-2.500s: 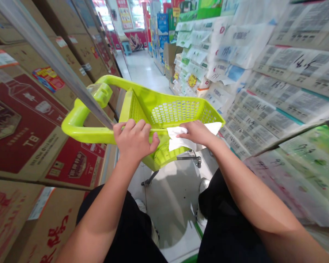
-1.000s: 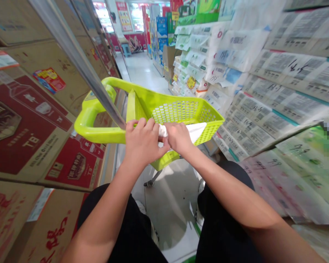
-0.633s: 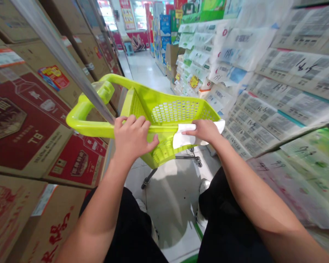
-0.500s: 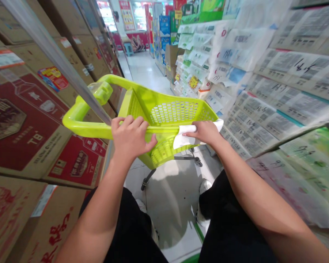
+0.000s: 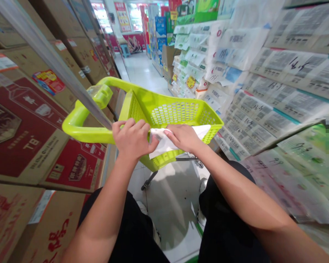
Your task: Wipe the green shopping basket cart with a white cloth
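A lime-green shopping cart (image 5: 178,109) stands in front of me, its side rim running across the view. My left hand (image 5: 133,138) is closed over the rim, beside the lower end of a grey metal pole (image 5: 60,69). Just right of it, my right hand (image 5: 182,137) presses a white cloth (image 5: 164,145) onto the same rim. The cloth drapes over the rim on both sides of this hand, and part of it lies hidden under the palm. The thumb of my left hand touches or nearly touches the cloth's left end.
Stacked cardboard cartons (image 5: 16,128) line the left side. On the right rise shelves of wrapped paper packs (image 5: 279,91) with handwritten prices. A tiled aisle (image 5: 145,69) leads away behind the cart, past an open brown box (image 5: 168,62). My legs and shoes show below.
My right hand has slid left along the rim with the white cloth, close to my left hand. The rim's right end now shows uncovered. My left hand keeps its place on the rim.
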The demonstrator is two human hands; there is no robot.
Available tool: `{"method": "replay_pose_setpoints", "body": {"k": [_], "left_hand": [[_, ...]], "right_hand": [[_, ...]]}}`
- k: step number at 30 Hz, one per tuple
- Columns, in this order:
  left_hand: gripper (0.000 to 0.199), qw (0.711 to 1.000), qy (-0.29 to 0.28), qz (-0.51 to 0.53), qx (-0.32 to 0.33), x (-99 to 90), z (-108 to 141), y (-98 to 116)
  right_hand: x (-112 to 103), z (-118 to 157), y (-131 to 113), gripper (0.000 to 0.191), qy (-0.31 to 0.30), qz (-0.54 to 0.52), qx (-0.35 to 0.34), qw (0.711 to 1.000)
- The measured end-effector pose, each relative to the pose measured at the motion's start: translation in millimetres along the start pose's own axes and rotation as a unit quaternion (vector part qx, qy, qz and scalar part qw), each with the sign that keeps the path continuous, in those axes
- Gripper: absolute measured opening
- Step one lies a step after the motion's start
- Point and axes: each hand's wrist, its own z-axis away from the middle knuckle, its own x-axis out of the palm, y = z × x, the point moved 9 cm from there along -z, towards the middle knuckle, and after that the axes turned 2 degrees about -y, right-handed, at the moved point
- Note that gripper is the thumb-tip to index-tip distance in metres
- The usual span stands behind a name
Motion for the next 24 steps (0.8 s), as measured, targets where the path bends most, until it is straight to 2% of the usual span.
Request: {"method": "replay_pose_setpoints", "body": {"k": [3, 7, 10, 11, 14, 17, 19, 20, 22, 24], "left_hand": [[0.024, 1.000, -0.004, -0.011, -0.005, 2.3, 0.5, -18.3], [0.016, 0.999, 0.002, 0.030, -0.041, 5.0, 1.7, -57.4], [0.013, 0.982, 0.073, 0.095, -0.144, 4.9, 7.3, -90.0], [0.018, 0.971, 0.096, 0.116, -0.188, 8.7, 10.9, -98.5], [0.058, 0.930, 0.119, 0.181, -0.299, 37.8, 20.7, -108.0], [0.102, 0.873, 0.094, 0.298, -0.374, 83.8, 25.4, -101.7], [0.110, 0.825, 0.089, 0.389, -0.400, 110.6, 25.6, -95.7], [0.110, 0.810, 0.094, 0.414, -0.403, 119.0, 24.6, -94.3], [0.110, 0.800, 0.117, 0.432, -0.399, 127.6, 22.0, -96.6], [0.111, 0.802, 0.136, 0.438, -0.382, 131.8, 17.9, -103.4]], "right_hand": [[3.4, 4.6, 15.9, 0.069, -0.034, 0.002, 0.043, 0.998], [7.5, 15.9, 34.5, 0.071, -0.063, 0.055, 0.087, 0.993], [11.5, 24.0, 40.9, 0.065, -0.085, 0.085, 0.095, 0.988], [13.2, 25.9, 41.2, 0.063, -0.092, 0.088, 0.097, 0.987], [17.4, 27.1, 34.9, 0.060, -0.097, 0.085, 0.098, 0.987], [22.6, 22.7, 18.8, 0.057, -0.090, 0.081, 0.082, 0.989], [26.8, 19.1, 6.2, 0.061, -0.088, 0.076, 0.061, 0.991], [28.4, 17.8, 0.4, 0.063, -0.085, 0.073, 0.051, 0.992], [30.5, 16.6, -9.0, 0.065, -0.081, 0.065, 0.035, 0.994], [32.2, 17.9, -15.7, 0.060, -0.085, 0.059, 0.030, 0.994]]}}
